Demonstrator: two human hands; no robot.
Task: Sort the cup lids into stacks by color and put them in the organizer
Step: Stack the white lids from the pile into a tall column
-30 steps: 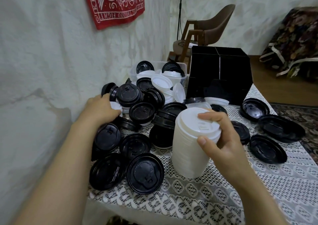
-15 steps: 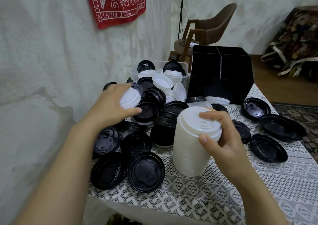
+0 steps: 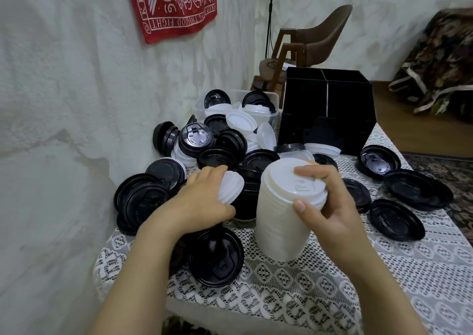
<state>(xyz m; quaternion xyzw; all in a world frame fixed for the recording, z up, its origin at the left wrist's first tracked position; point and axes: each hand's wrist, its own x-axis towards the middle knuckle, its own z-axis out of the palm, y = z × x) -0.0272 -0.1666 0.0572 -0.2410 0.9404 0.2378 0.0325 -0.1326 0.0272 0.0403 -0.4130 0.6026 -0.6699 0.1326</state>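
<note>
Left hand [image 3: 204, 201] curled round 1 white lid [image 3: 232, 186], tilted on edge, just left of white stack [image 3: 280, 222]. Right hand [image 3: 332, 206] pinches stack top, thumb and fingers on rim; stack near upright on table [image 3: 332, 283]. Likely next: lid goes right and up onto it. Organizer [image 3: 325, 109] behind, insides hidden.

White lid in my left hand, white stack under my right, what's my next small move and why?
Probably carry the white lid in your left hand onto the white stack, after your right hand lifts off its top. The lid matches the stack's color and is held just beside it.
</note>
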